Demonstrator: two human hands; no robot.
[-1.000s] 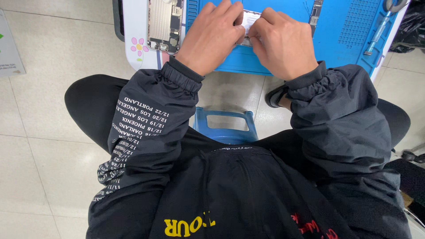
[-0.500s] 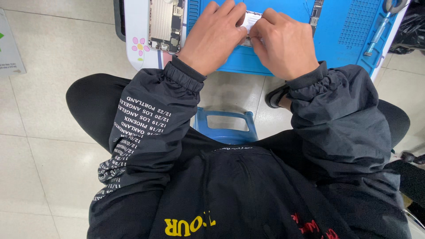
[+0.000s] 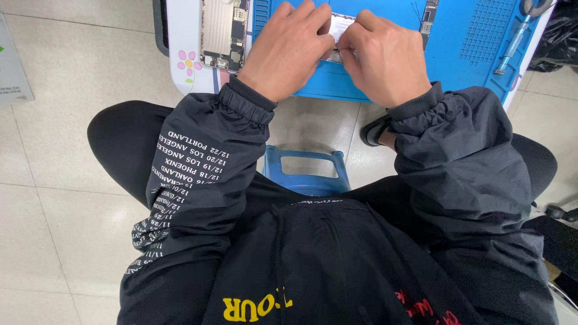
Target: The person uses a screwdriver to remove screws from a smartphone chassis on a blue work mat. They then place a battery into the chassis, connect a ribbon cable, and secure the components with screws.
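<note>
My left hand [image 3: 289, 51] and my right hand [image 3: 385, 57] meet over a blue work mat [image 3: 457, 54] at the top of the head view. Together they pinch a small white and grey flat part [image 3: 338, 27], mostly hidden by the fingers. An opened phone body [image 3: 221, 33] with its circuit boards showing lies just left of my left hand. A narrow circuit strip [image 3: 428, 21] lies on the mat to the right of my right hand.
A blue-handled screwdriver [image 3: 513, 42] lies at the mat's right side. The mat sits on a white table [image 3: 180, 60] with a flower sticker. Below are a blue stool [image 3: 307, 171], my black jacket and legs, and a tiled floor [image 3: 54, 150].
</note>
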